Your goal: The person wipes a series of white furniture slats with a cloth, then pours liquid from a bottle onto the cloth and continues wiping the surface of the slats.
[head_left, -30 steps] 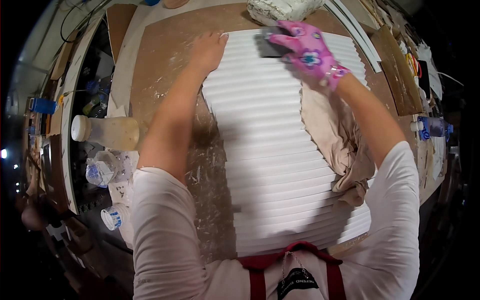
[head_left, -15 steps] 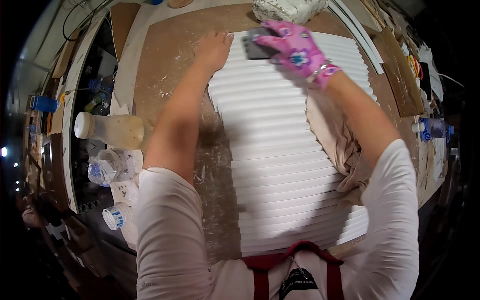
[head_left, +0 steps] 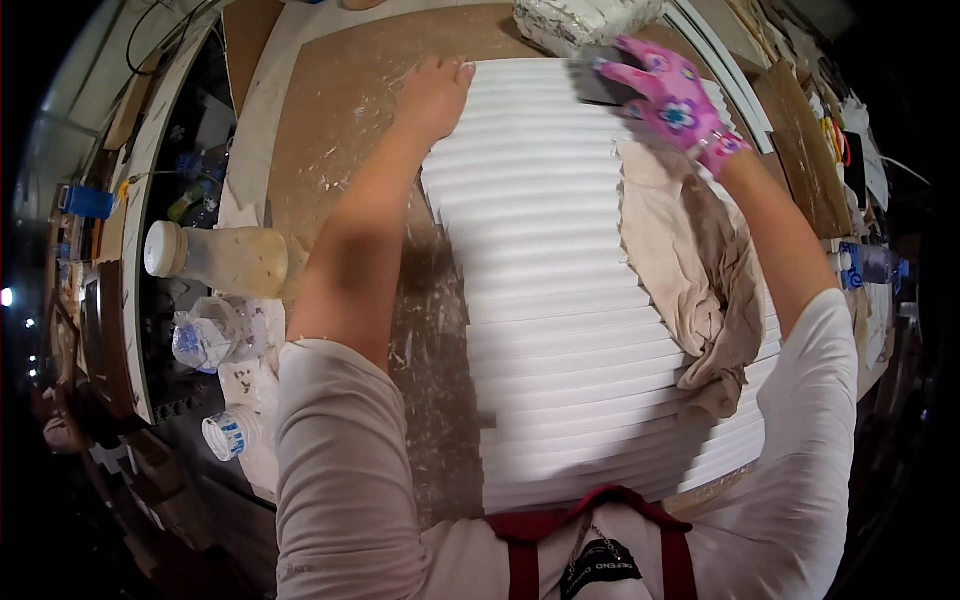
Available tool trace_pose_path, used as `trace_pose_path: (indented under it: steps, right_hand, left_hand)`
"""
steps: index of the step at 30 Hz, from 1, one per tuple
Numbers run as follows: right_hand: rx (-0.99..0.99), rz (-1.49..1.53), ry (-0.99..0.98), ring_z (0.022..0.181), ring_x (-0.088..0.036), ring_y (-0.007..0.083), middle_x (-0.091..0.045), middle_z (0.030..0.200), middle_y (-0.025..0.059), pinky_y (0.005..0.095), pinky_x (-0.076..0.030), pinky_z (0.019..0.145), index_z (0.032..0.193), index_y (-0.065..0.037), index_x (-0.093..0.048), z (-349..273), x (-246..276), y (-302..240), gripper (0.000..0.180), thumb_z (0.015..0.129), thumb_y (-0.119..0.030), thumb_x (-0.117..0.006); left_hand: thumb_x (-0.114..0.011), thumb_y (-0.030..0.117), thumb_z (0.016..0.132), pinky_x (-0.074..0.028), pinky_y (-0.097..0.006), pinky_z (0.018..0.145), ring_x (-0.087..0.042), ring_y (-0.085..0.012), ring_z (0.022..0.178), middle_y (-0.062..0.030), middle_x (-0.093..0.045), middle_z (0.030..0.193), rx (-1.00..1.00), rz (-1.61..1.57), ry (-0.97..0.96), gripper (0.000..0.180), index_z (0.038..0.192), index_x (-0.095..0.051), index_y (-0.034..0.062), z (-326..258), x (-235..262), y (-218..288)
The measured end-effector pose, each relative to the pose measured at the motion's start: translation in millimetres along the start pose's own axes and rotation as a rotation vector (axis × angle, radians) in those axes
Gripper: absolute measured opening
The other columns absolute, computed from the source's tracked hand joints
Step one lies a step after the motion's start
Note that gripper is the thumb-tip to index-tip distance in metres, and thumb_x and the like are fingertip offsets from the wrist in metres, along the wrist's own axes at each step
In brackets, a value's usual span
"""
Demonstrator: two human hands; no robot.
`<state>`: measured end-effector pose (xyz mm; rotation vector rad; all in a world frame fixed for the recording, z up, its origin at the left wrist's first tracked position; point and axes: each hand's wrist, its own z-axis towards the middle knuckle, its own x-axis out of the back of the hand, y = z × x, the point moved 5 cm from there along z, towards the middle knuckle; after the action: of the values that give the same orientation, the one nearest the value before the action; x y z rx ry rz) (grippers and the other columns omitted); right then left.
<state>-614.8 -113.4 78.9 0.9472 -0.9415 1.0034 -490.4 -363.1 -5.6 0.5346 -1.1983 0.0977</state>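
Since a second ago the right hand (head_left: 672,100), in a pink flowered glove, has slid its clutched dark sanding block (head_left: 598,80) toward the far edge of the white ribbed panel (head_left: 560,300) on the workbench (head_left: 330,130); the bare left hand (head_left: 435,95) lies flat, empty, steadying the panel's far left corner. Probably little remains.

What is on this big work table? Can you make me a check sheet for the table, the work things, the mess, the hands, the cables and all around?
Surface: brown workbench, scuffed and smeared with white.
Job's things: white ribbed panel lies flat; dark flat tool at its far edge.
Clutter: beige cloth lies on the panel's right side; cloudy bottle on its side, small capped bottles at left; white wrapped bundle beyond the panel.
Hands: bare left hand flat on the panel's far left corner; right hand in a pink flowered glove, fingers around the tool.
Cables: dark wires at upper left.
Surroundings: dark, crowded shelves on both sides.
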Motion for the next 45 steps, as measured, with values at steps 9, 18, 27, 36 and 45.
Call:
trace_pose_path:
  steps: [9, 18, 27, 36, 45]
  right_hand:
    - [0.064, -0.004, 0.274, 0.114, -0.056, 0.0313, -0.055, 0.129, 0.0122, 0.0402, -0.046, 0.098, 0.120, -0.018, -0.062, 51.2, 0.2, -68.7, 0.046, 0.076, -0.006, -0.064]
    - [0.117, 0.092, 0.077, 0.121, -0.048, 0.0360, -0.048, 0.136, 0.0154, 0.0452, -0.040, 0.102, 0.124, -0.019, -0.059, 7.3, 14.0, -63.5, 0.053, 0.072, -0.011, -0.069]
    - [0.030, 0.267, 0.105, 0.118, -0.050, 0.0428, -0.047, 0.136, 0.0208, 0.0480, -0.039, 0.103, 0.127, -0.015, -0.056, 3.8, 20.1, -33.1, 0.055, 0.074, -0.015, -0.069]
    - [0.154, 0.139, 0.303, 0.111, -0.056, 0.0363, -0.053, 0.130, 0.0160, 0.0416, -0.049, 0.093, 0.116, -0.019, -0.063, 54.9, -3.7, -94.6, 0.049, 0.068, -0.012, -0.072]
    - [0.118, 0.084, 0.304, 0.108, -0.057, 0.0362, -0.057, 0.124, 0.0139, 0.0430, -0.047, 0.091, 0.116, -0.020, -0.063, 62.9, -4.4, -113.3, 0.048, 0.069, -0.019, -0.071]
  left_hand:
    - [-0.032, 0.036, 0.101, -0.040, -0.046, 0.098, -0.050, -0.0364, 0.113, -0.0154, -0.056, 0.123, -0.099, 0.079, 0.047, 0.046, 0.125, -0.057, 0.0064, 4.4, -7.0, -16.5]
    - [-0.032, 0.036, 0.101, -0.040, -0.046, 0.098, -0.050, -0.0392, 0.111, -0.0179, -0.056, 0.119, -0.019, -0.030, 0.023, 0.045, 0.124, -0.058, 0.0065, -7.4, 9.9, 8.5]
    - [-0.040, 0.033, 0.099, -0.043, -0.048, 0.094, -0.053, -0.0399, 0.108, -0.0201, -0.056, 0.119, 0.048, -0.221, 0.175, 0.040, 0.116, -0.061, 0.0036, -1.9, 6.5, 4.0]
    - [-0.042, 0.028, 0.097, -0.043, -0.045, 0.092, -0.055, -0.0399, 0.105, -0.0211, -0.062, 0.111, 0.159, -0.514, 0.124, 0.033, 0.107, -0.061, 0.0024, 1.6, -0.7, -13.1]
    - [-0.043, 0.028, 0.097, -0.043, -0.044, 0.091, -0.056, -0.0396, 0.106, -0.0202, -0.062, 0.111, 0.124, -0.569, 0.139, 0.033, 0.111, -0.060, 0.0034, 9.2, -15.0, -26.8]
